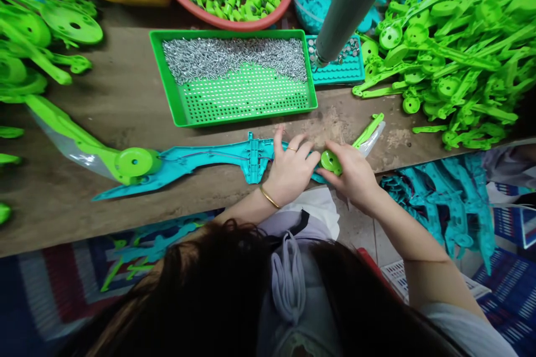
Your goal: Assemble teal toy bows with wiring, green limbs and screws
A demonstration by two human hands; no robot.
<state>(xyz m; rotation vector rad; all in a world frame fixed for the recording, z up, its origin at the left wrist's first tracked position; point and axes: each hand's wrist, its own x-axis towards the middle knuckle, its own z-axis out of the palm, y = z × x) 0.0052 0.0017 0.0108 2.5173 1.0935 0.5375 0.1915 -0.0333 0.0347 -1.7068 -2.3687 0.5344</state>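
A long blue plastic toy-bow body (pixel 218 155) lies across the front of the bench, with a ribbed middle section. At its left end a green limb with a round hub (pixel 134 162) is joined to it. My left hand (pixel 291 170) grips the right part of the body, fingers curled over it. My right hand (pixel 355 173) pinches the round hub of a second green limb (pixel 331 162) between thumb and fingers, at the body's right end. That limb's arm, with clear film on it, points up and right. Whether hub and body are fastened is hidden by my hands.
A green tray (pixel 247 103) of small screws stands behind, beside a blue tray (pixel 339 72) of metal discs. A grey post (pixel 355 0) rises there. Further back is a red basin (pixel 228 22) of green parts. Green limbs (pixel 452 61) heap at right; blue bodies (pixel 452 201) hang below.
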